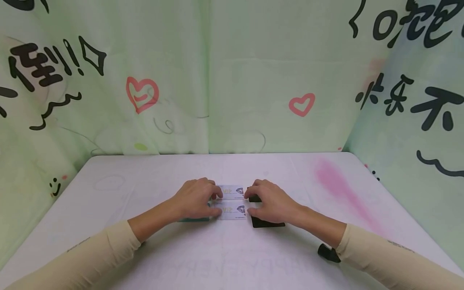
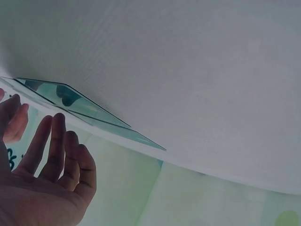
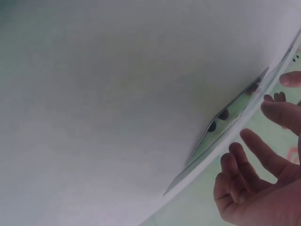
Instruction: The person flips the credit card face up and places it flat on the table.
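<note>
Two pale VIP cards, an upper card (image 1: pixel 232 192) and a lower card (image 1: pixel 232 210), lie flat one above the other mid-table. My left hand (image 1: pixel 197 197) is at their left side, its thumb tip over the lower card's left end and its fingers by the upper one. On the right, my right hand (image 1: pixel 270 201) has its fingertips near the cards' right ends. Part of a dark green card (image 1: pixel 193 220) shows beneath the left hand. Below the right hand lies a black card (image 1: pixel 268 222), partly covered. In both wrist views the fingers are loosely bent around no object.
A white cloth-covered table (image 1: pixel 224 257) bears a pink smear (image 1: pixel 344 189) at right. A small black object (image 1: pixel 328 253) lies beside the right sleeve, which partly hides it. Green curtains (image 1: pixel 246 80) with drawn hearts and black lettering enclose the back and sides.
</note>
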`<state>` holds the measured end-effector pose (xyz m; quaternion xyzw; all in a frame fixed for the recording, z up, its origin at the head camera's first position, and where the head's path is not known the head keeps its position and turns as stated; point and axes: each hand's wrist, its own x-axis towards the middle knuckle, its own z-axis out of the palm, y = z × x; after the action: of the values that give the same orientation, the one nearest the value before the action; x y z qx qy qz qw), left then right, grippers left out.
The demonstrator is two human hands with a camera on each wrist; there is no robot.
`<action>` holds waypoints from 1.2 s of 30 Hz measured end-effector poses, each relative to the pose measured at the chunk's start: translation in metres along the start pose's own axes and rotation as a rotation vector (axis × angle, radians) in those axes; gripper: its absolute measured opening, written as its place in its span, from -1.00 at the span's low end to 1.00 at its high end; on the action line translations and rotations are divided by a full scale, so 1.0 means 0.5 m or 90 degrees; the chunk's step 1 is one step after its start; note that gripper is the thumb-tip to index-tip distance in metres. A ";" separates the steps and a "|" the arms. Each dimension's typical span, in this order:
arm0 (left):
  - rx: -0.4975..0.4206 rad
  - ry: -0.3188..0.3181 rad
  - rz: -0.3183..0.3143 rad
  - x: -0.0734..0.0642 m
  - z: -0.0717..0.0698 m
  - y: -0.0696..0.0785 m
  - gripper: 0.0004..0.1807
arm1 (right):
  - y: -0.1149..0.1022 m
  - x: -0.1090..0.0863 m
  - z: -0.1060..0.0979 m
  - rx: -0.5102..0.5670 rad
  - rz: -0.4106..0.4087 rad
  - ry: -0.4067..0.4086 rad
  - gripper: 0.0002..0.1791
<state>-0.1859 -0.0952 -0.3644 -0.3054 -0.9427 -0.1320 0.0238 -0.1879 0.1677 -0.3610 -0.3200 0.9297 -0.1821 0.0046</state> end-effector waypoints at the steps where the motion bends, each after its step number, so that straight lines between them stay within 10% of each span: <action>1: -0.003 -0.002 -0.002 0.001 -0.001 0.000 -0.69 | 0.001 -0.001 -0.001 -0.001 -0.002 0.003 -0.70; 36: 0.000 -0.045 0.010 0.123 0.009 0.036 -0.58 | 0.091 -0.009 -0.037 -0.006 0.042 0.018 -0.64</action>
<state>-0.2251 -0.0452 -0.3567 -0.3177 -0.9404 -0.1209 -0.0087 -0.2138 0.2098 -0.3596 -0.2868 0.9406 -0.1818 -0.0041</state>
